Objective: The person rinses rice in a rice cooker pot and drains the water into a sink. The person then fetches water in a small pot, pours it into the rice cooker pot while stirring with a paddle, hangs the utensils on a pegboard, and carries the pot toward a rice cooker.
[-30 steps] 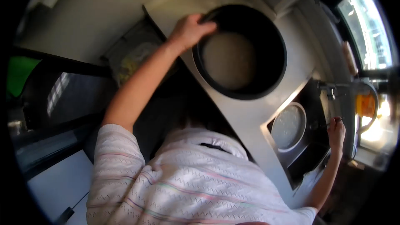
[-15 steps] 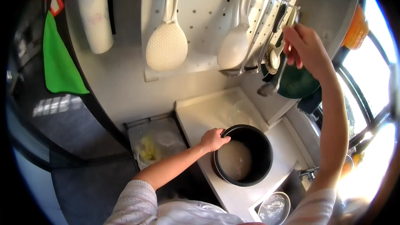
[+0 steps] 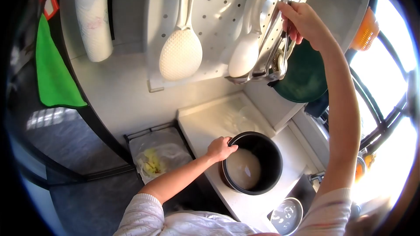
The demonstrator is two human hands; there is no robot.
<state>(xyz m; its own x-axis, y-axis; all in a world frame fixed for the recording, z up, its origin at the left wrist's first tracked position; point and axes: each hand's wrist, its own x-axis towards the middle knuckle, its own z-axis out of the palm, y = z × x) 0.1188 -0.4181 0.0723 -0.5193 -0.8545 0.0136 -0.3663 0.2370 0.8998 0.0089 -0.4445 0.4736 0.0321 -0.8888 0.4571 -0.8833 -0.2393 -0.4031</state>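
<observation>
My left hand (image 3: 220,149) is closed on the rim of a black rice cooker pot (image 3: 272,161) standing on the counter. Pale, cloudy liquid (image 3: 243,171) covers the pot's bottom; a bright reflection shows on it. Up at the utensil hooks, my right hand (image 3: 302,21) has its fingers closed around the handle of a metal ladle (image 3: 277,76), whose bowl hangs down among other utensils. Whether the ladle rests on a hook is hidden by my fingers. Left of it hang a white rice paddle (image 3: 245,57) and a dimpled white paddle (image 3: 180,54).
Behind the utensils is a white pegboard (image 3: 214,17). A dark green round item (image 3: 302,76) hangs beside them. A lined bin (image 3: 151,159) with yellowish scraps stands left of the counter (image 3: 210,120). A round metal dish (image 3: 287,215) sits in the sink by the tap (image 3: 316,177).
My right hand has moved up and left with the ladle, bringing its bowl in among the hanging utensils. My left hand stays on the pot rim. The whole view has shifted slightly.
</observation>
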